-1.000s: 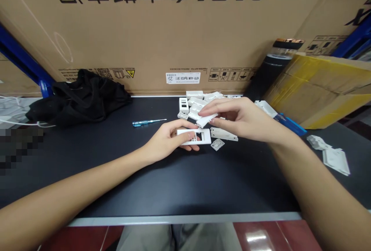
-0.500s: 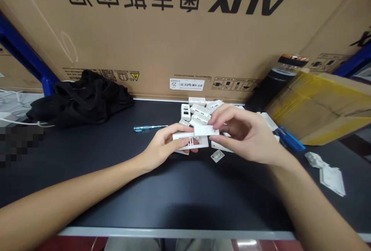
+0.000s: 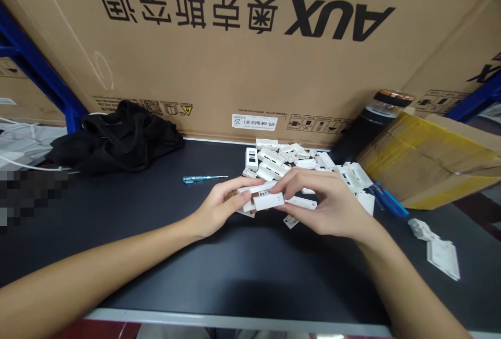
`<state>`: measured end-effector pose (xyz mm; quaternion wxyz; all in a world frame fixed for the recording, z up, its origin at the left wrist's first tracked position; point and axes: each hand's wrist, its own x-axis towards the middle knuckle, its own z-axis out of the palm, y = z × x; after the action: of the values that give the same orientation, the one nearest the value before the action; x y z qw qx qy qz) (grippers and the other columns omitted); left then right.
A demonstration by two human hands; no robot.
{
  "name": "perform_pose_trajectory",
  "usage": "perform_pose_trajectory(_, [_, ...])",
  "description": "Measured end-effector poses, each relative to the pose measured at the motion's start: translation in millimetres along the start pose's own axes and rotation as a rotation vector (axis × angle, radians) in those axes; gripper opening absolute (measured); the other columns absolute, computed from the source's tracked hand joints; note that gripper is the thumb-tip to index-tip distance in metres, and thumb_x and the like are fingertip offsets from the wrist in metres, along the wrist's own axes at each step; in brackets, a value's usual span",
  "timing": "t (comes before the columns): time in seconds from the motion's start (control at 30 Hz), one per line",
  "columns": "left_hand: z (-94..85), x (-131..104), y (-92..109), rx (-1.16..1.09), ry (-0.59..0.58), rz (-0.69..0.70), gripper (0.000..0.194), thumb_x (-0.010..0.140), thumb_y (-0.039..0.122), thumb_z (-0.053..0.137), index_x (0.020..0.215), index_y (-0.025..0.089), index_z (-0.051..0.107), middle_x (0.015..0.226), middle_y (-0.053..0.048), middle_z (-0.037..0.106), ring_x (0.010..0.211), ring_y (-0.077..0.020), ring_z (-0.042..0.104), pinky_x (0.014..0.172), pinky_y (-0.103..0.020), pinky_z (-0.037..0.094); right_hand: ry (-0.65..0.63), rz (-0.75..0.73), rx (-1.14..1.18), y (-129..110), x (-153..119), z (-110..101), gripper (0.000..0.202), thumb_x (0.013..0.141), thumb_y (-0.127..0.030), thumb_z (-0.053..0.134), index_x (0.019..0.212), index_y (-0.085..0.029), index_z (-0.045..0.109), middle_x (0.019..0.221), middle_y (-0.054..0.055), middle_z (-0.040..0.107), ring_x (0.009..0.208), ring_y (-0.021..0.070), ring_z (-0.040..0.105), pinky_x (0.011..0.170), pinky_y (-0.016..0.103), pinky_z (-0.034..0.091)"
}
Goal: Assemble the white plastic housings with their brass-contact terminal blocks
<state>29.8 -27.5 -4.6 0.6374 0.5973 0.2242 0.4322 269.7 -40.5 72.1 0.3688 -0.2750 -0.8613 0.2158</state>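
Note:
My left hand (image 3: 221, 204) grips a white slotted plastic housing (image 3: 247, 205) by its left end, thumb on top. A smaller white plastic cover (image 3: 269, 202) lies against the front of that housing, pinched at its right end by my right hand (image 3: 319, 195). Both pieces touch, held above the dark table. Just beyond my hands is a pile of white plastic parts (image 3: 272, 168). Below my right fingers, a small part (image 3: 290, 221) rests on the table, partly covered.
A blue screwdriver (image 3: 203, 178) and black cloth (image 3: 117, 138) lie left. At right are a black bottle (image 3: 362, 128), a taped carton (image 3: 434, 156), a blue tool (image 3: 391, 201) and loose white pieces (image 3: 443, 256). A large cardboard box (image 3: 235, 68) stands behind.
The cover has moved down and left, from the housing's upper right corner onto its front. My right hand has shifted with it, and the camera view has tilted slightly upward.

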Motion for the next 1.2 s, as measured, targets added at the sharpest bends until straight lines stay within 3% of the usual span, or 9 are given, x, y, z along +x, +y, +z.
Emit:
perform_pose_trajectory(0.2, [2.6, 1, 7, 0.062, 0.007, 0.008, 0.040, 0.091, 0.041, 0.071, 0.124, 0.018, 0.069, 0.116, -0.010, 0.072, 0.095, -0.0218, 0.072, 0.082, -0.031, 0.059, -0.028, -0.106, -0.095, 2, 3, 2, 0.021, 0.087, -0.013, 0.071, 0.102, -0.027, 0.069, 0.094, 0.004, 0.077, 0.087, 0.0211, 0.070, 0.081, 0.040, 0.056])
perform_pose_trajectory(0.43, [3.9, 2, 6, 0.026, 0.013, 0.001, 0.043, 0.086, 0.040, 0.077, 0.122, 0.018, 0.067, 0.107, -0.009, 0.074, 0.092, -0.0220, 0.074, 0.080, -0.032, 0.061, -0.012, -0.132, -0.102, -1, 5, 7, 0.022, 0.088, -0.010, 0.067, 0.100, -0.027, 0.071, 0.097, 0.005, 0.074, 0.088, 0.0196, 0.071, 0.075, 0.034, 0.060])
perform_pose_trajectory(0.67, [2.7, 3, 3, 0.134, 0.091, 0.062, 0.040, 0.083, 0.030, 0.079, 0.120, 0.016, 0.072, 0.123, -0.011, 0.073, 0.108, -0.0227, 0.071, 0.091, -0.031, 0.059, -0.036, -0.156, -0.205, -2, 4, 10, 0.027, 0.087, -0.005, 0.063, 0.102, -0.026, 0.069, 0.102, 0.007, 0.073, 0.094, 0.0205, 0.071, 0.080, 0.034, 0.059])
perform_pose_trajectory(0.87, [0.4, 2, 3, 0.153, 0.095, -0.024, 0.050, 0.080, 0.036, 0.082, 0.125, 0.016, 0.071, 0.120, -0.012, 0.074, 0.101, -0.0233, 0.071, 0.083, -0.031, 0.060, -0.049, -0.174, -0.235, -2, 2, 7, 0.027, 0.088, -0.005, 0.062, 0.102, -0.028, 0.067, 0.099, 0.005, 0.072, 0.090, 0.0196, 0.070, 0.079, 0.033, 0.058])
perform_pose_trajectory(1.2, [-1.2, 2, 3, 0.136, 0.061, -0.039, 0.053, 0.079, 0.036, 0.084, 0.126, 0.017, 0.071, 0.112, -0.012, 0.075, 0.096, -0.0223, 0.073, 0.079, -0.029, 0.061, -0.057, -0.198, -0.249, 0, 2, 7, 0.027, 0.087, -0.001, 0.063, 0.102, -0.023, 0.065, 0.101, 0.006, 0.071, 0.093, 0.0183, 0.067, 0.082, 0.033, 0.055])
